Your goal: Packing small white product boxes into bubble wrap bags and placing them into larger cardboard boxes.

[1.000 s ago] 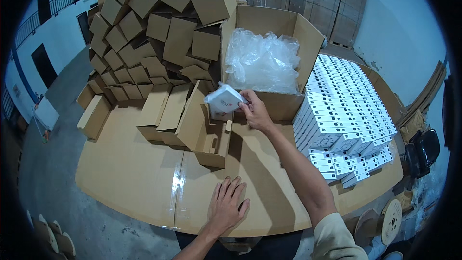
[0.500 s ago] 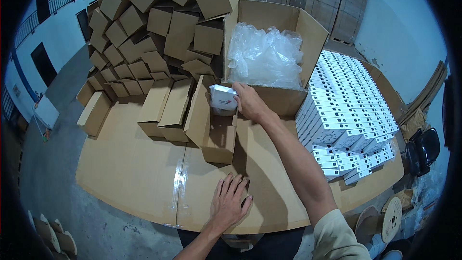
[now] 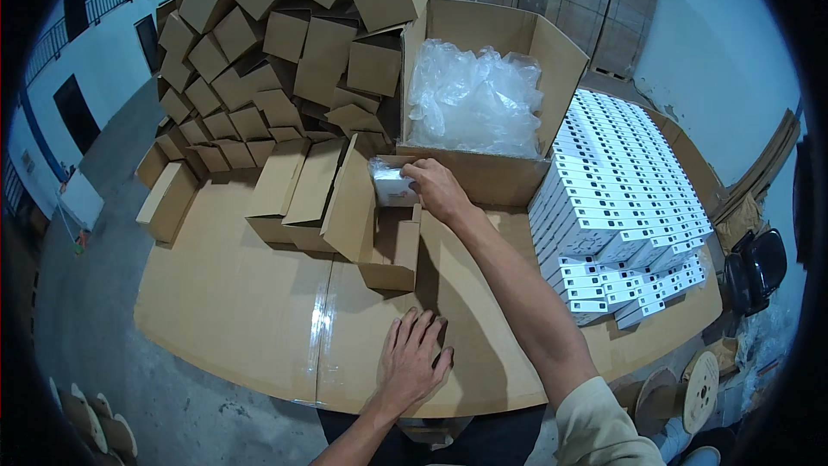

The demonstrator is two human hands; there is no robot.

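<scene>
My right hand grips a small white item in a clear plastic bag and holds it at the mouth of a small open brown carton in the middle of the cardboard-covered table. The bag sits partly inside that carton, between its raised flaps. My left hand lies flat, palm down, fingers spread, on the table near the front edge and holds nothing.
A large open carton filled with clear plastic bags stands behind. Rows of flat white boxes are stacked at the right. Many small brown cartons are heaped at the back left; open ones stand beside the middle carton.
My right hand has carried the bagged item down and to the left, from above the carton to its opening. My left hand has stayed flat on the table.
</scene>
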